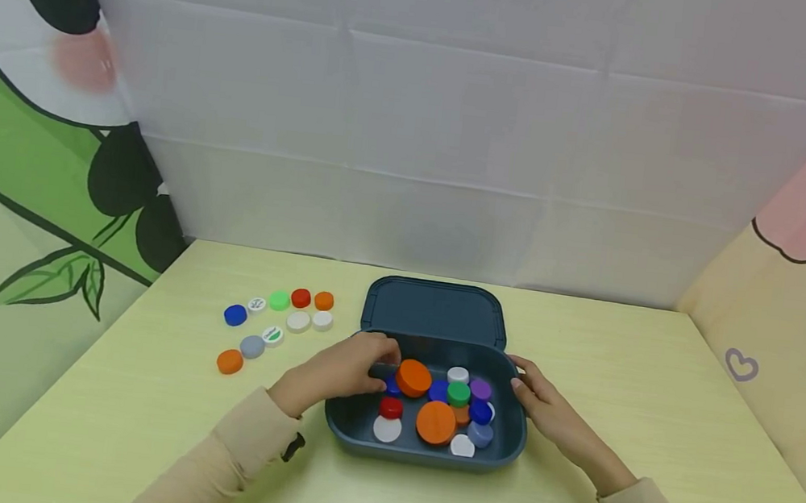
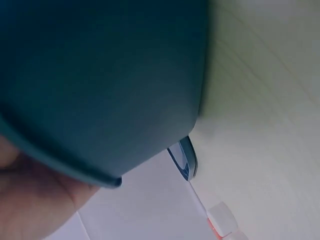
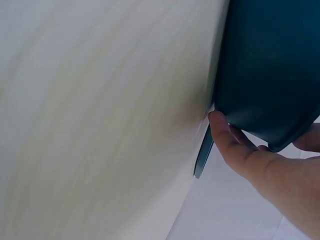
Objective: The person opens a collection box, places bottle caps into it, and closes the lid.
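A dark blue-grey plastic box [image 1: 419,457] stands on the table, with orange, blue, white, red, green and purple bottle caps inside. Over its left rim reaches my left hand [image 1: 351,368], thumb and fingers apart inside the box. Close to the thumb lie a blue cap [image 1: 393,386] and a large orange cap [image 1: 413,378]; nothing is visibly pinched. My right hand [image 1: 548,407] grips the box's right edge, thumb over the rim and fingers along the outside wall. In the right wrist view those fingers [image 3: 235,150] touch the box wall [image 3: 270,65]. The left wrist view hides the left fingertips behind the box wall [image 2: 110,85].
A dark blue-grey lid [image 1: 434,311] lies right behind the box. Left of it, several loose caps are spread on the table, among them a blue cap [image 1: 235,315], a red cap [image 1: 300,297] and an orange cap [image 1: 230,361]. A pale wall [image 1: 459,127] closes the back.
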`<state>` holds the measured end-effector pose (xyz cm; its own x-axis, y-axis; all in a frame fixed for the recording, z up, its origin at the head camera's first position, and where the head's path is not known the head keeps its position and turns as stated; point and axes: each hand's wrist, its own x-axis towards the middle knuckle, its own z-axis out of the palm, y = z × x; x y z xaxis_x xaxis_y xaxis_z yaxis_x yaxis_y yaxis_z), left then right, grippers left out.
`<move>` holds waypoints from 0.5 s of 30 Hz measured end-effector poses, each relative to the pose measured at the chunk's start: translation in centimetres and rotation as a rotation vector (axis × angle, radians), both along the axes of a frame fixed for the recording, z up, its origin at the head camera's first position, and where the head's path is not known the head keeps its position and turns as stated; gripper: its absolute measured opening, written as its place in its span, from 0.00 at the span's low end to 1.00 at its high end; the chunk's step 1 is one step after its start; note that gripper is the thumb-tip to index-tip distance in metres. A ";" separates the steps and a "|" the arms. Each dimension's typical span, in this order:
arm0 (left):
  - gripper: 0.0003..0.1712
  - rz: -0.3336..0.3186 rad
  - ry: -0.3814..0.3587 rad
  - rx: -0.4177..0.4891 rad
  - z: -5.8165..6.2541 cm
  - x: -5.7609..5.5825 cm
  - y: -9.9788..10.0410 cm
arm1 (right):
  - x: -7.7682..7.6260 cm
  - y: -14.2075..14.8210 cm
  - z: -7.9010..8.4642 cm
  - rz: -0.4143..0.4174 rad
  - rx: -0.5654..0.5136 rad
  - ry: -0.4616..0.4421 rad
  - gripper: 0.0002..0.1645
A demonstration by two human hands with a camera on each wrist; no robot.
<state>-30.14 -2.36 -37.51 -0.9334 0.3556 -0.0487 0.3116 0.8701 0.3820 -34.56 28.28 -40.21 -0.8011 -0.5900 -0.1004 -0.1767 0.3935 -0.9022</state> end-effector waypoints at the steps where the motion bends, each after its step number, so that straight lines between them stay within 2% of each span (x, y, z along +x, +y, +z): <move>1: 0.17 -0.001 0.001 0.031 0.1 -0.1 -0.2 | 0.0 0.0 0.0 -0.001 0.001 0.000 0.27; 7: 0.17 0.008 0.060 0.209 0.6 -0.3 -1.4 | 0.0 0.1 0.1 0.002 0.005 0.005 0.27; 15: 0.16 0.076 0.162 0.351 1.2 -0.5 -3.6 | -0.1 0.1 0.1 -0.003 0.009 0.004 0.27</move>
<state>-30.68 -6.00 -36.34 -0.9432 0.2542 0.2138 0.3322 0.7179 0.6118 -34.62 28.35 -40.08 -0.8031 -0.5869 -0.1027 -0.1790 0.4020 -0.8980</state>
